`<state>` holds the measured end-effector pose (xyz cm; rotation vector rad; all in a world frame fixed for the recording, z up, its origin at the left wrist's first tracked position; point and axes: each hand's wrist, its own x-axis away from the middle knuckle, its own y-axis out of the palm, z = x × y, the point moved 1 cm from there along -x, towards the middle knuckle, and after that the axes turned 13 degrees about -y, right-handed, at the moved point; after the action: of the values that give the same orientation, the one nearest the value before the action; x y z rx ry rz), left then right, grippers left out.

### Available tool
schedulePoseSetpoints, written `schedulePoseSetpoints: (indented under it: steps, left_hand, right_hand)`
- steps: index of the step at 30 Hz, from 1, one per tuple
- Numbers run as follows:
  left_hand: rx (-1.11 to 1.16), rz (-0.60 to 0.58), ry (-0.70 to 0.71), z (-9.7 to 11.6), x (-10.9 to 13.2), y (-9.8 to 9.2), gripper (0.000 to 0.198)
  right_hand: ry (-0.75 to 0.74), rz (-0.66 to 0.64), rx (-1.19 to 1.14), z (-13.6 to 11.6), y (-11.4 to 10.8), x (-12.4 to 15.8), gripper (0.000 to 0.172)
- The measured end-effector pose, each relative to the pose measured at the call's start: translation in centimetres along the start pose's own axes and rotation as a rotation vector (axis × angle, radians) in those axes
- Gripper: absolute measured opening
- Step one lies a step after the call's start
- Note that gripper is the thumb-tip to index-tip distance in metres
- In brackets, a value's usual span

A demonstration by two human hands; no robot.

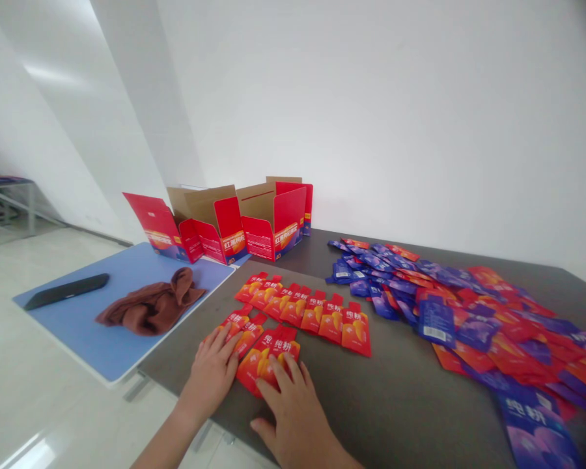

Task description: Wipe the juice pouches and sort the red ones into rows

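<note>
My left hand lies with fingers stretched over the red pouches at the near left of the grey table. Its fingertips touch them. My right hand is spread, thumb apart, its fingertips on overlapping red pouches in the same near row. Both hands are open and grip nothing. Beyond them, a slanting row of several red pouches with white lettering and orange fruit print lies face up, edges overlapping.
A loose heap of red and purple pouches covers the table's right side. Open red cartons stand at the back left by the wall. On the blue table lie a brown cloth and a long black object.
</note>
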<state>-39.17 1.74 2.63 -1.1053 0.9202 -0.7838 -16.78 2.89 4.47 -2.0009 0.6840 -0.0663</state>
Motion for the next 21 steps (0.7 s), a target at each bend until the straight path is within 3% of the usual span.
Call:
schedulePoseSetpoints:
  steps: [4,9,15,21]
  left_hand:
    - [0.01,-0.054,0.008,0.1,-0.3,-1.2,0.043]
    - [-0.019,-0.121,0.187,-0.1,-0.1,-1.9,0.043]
    - [-0.006,-0.09,0.092,0.0,1.3,-0.7,0.045]
    - [0.025,-0.09,0.087,-1.7,-0.7,-1.4,0.048]
  right_hand:
    - [-0.011,0.012,-0.031,-0.2,-0.6,-0.1,0.052]
    - [0.013,0.006,-0.035,-0.2,0.1,0.1,0.057]
    - [0.058,0.016,-0.01,-0.1,0.7,0.2,0.058]
    - [0.027,0.037,-0.027,0.1,0.4,0.2,0.055]
